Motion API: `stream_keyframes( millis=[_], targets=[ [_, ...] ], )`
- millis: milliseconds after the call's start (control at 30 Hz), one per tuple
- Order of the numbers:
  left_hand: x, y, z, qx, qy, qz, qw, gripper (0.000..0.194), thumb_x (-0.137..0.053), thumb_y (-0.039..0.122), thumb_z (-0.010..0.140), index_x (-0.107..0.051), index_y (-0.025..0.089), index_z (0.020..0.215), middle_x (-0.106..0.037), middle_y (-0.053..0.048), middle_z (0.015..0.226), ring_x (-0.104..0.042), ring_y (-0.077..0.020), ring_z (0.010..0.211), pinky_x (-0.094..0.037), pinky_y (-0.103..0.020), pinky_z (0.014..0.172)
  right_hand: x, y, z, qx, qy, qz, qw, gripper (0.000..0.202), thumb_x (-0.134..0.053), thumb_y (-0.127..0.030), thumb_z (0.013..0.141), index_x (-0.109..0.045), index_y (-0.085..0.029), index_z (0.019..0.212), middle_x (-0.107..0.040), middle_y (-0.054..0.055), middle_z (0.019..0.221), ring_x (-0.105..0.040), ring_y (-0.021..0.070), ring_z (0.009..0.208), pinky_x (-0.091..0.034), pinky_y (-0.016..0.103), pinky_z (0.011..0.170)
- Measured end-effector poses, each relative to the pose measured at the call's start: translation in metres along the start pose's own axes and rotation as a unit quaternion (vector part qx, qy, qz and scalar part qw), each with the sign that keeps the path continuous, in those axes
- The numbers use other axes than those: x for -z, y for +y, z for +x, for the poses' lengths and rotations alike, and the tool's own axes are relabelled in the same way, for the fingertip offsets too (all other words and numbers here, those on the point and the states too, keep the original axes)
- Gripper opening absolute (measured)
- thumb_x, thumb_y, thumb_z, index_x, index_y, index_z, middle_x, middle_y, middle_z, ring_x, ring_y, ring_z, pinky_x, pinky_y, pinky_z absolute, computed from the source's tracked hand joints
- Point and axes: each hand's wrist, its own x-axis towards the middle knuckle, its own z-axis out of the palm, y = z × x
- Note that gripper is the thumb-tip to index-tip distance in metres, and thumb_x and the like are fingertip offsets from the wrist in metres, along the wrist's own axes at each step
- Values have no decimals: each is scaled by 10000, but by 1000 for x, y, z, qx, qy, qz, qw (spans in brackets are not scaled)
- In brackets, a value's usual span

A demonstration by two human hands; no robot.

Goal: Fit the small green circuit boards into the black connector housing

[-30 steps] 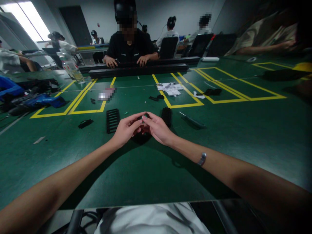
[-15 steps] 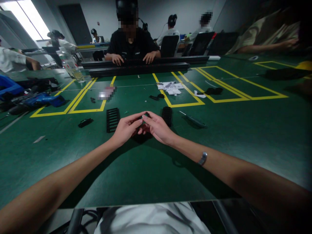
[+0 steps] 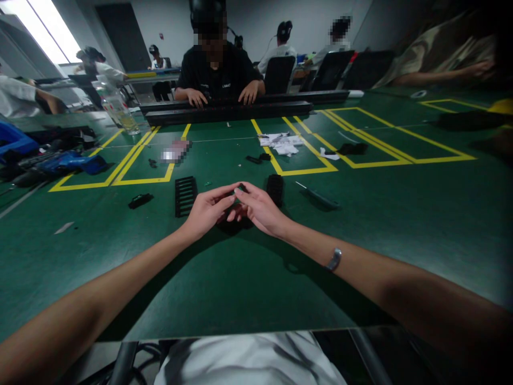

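Hands [image 3: 202, 214] [image 3: 262, 211] inside table edge [image 3: 240, 333], grip unclear

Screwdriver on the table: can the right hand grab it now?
Probably yes: the screwdriver lies near the right hand, and nothing seems to block the way. But that hand looks busy, pinching a small, mostly hidden piece with the left hand.

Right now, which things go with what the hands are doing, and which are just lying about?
Seem to belong:
small part, mostly hidden, between the left hand and right hand
black slotted rack, by the left hand
black block, by the right hand
screwdriver, perhaps

Seem to be just lying about:
crumpled paper
bottle
blue thing on the left
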Motion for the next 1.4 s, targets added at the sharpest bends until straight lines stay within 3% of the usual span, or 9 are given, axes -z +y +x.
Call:
stream_keyframes(
  millis=[600,867,1400],
  targets=[
    [-3,5,0,-3,-15,-6,1000,413,-671,301,909,-656,204,1310,-611,12,659,-485,-43,453,-322,-140,397,-2,-1,-1,1,17,1,1000,249,-662,-406,924,-568,-212,1047,-671,-1,787,-685,146,605,-512,244,524],
    [-2,4,0,-3,-13,5,1000,400,-661,308,910,-637,216,1299,-623,-3,730,-461,-40,454,-322,-142,392,-3,-1,-1,4,14,-12,1000,220,-642,-372,942,-583,-211,1080,-684,6,789,-685,146,589,-490,234,507],
    [-1,0,0,-9,3,-13,1000,370,-688,345,896,-683,202,1237,-511,45,556,-402,-50,429,-307,-167,403,-4,-8,-4,-30,22,6,999,287,-610,-485,938,-580,-220,1042,-688,20,753,-689,178,604,-465,259,511]
  ],
)
